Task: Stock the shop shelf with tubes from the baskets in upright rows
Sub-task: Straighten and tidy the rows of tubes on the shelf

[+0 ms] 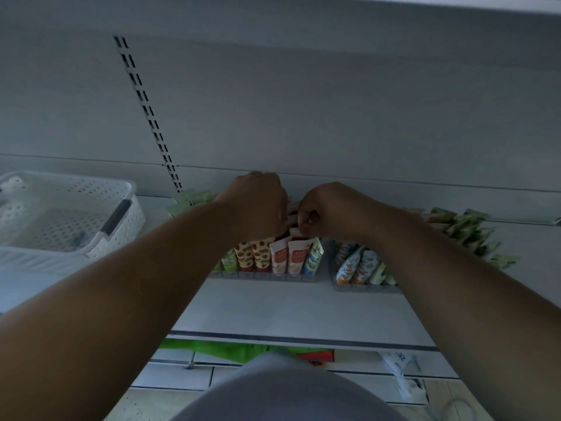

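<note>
— Where are the hands?

— Both are up at the back of the shop shelf [273, 311], close together over the left wire tray [264, 276]. The left hand [258, 205] is curled, knuckles toward the back wall, its fingers down among the tops of the tubes behind the front row. The right hand [318, 211] is curled too, fingertips pinching the top edge of a pinkish tube [293, 221] in the gap between the two hands.

— Is the left hand holding anything?

— It looks closed round tube tops, but its own back hides the fingertips, so I cannot tell for certain.

— And the tubes themselves?

— The front row [273, 258] stands upright in the left tray: a green one, two with a red fruit print, two peach ones, then a blue-and-yellow one leaning slightly right. A second wire tray [364, 288] just to the right holds orange-and-blue tubes [353, 267], tilted, partly behind the right forearm. Pale green packs [467, 229] run along the back of the shelf (some also behind the left wrist).

— The baskets?

— One white perforated basket [60, 214] with a dark handle sits on the shelf well to the left, apart from both hands.
</note>
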A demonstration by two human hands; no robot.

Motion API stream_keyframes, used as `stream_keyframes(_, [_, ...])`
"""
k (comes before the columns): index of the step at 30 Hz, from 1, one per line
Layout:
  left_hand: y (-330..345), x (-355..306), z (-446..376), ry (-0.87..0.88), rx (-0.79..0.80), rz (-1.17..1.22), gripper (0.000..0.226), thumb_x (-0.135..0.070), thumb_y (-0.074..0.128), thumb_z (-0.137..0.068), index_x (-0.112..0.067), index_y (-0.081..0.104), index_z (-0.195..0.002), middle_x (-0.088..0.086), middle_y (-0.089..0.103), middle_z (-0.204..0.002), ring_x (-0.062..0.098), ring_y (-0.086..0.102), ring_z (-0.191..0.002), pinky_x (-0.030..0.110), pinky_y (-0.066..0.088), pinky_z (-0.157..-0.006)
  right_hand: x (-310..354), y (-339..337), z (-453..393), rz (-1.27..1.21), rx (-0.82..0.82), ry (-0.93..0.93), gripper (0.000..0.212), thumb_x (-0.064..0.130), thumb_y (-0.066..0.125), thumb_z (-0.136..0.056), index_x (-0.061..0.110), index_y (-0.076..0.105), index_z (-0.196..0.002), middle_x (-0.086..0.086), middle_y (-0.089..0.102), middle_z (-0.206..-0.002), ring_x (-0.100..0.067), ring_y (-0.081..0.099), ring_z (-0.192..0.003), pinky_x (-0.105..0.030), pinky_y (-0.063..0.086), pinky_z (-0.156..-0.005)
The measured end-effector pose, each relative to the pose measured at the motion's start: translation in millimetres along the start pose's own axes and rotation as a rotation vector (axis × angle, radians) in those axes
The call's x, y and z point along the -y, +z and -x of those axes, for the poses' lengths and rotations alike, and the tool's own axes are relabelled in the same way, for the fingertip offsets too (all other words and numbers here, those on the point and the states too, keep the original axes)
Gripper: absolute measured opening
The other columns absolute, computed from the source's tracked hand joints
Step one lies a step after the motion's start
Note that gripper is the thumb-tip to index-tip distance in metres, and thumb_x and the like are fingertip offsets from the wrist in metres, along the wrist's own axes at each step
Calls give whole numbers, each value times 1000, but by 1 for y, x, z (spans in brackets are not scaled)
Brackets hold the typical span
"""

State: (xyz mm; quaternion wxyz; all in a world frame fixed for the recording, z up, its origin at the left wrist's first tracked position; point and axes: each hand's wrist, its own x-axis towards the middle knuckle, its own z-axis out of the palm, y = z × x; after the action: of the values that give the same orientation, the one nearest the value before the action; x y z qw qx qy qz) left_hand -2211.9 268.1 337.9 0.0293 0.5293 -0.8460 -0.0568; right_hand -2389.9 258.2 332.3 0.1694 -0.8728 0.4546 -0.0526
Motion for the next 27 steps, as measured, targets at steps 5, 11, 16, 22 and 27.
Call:
stream_keyframes(5, [1, 5, -5, -17, 44, -6, 19, -34, 60, -75, -27, 76, -86, 0, 60, -98, 24, 59, -100, 36, 50, -86, -2, 1, 0, 4, -10, -22, 13, 31, 77, -80, 18, 76, -84, 8, 61, -78, -10, 55, -72, -25, 35, -63])
stream_keyframes(11, [6, 8, 5, -13, -7, 30, 12, -30, 62, -77, -30, 73, -81, -4, 58, -99, 21, 57, -99, 29, 46, -81, 2, 2, 0, 55, -19, -52, 7, 25, 76, -79, 19, 74, -84, 13, 51, -73, -8, 49, -71, -25, 28, -58])
stream_keyframes(16, [8, 9, 10, 2, -44, 45, 11, -30, 62, -77, -31, 72, -83, -4, 57, -98, 21, 56, -99, 30, 44, -79, 5, 1, -4, 108, -22, -78, 7, 24, 73, -80, 21, 75, -86, 13, 47, -74, -9, 46, -72, -23, 26, -63])
stream_keyframes(22, [10, 13, 24, 18, -172, 172, 4, -27, 69, -76, -29, 71, -80, -5, 55, -88, 21, 57, -89, 35, 49, -77, 3, 2, -3, 73, -23, -46, 11, 33, 75, -81, 23, 74, -85, 11, 53, -73, -15, 56, -73, -28, 36, -63])
stream_keyframes(27, [20, 14, 42, 36, -276, 184, 10, -28, 68, -77, -28, 72, -85, -5, 58, -92, 17, 55, -88, 26, 41, -70, 2, 0, 6, -7, -99, -36, 13, 24, 75, -81, 20, 73, -94, 6, 61, -80, -12, 56, -77, -27, 34, -63])
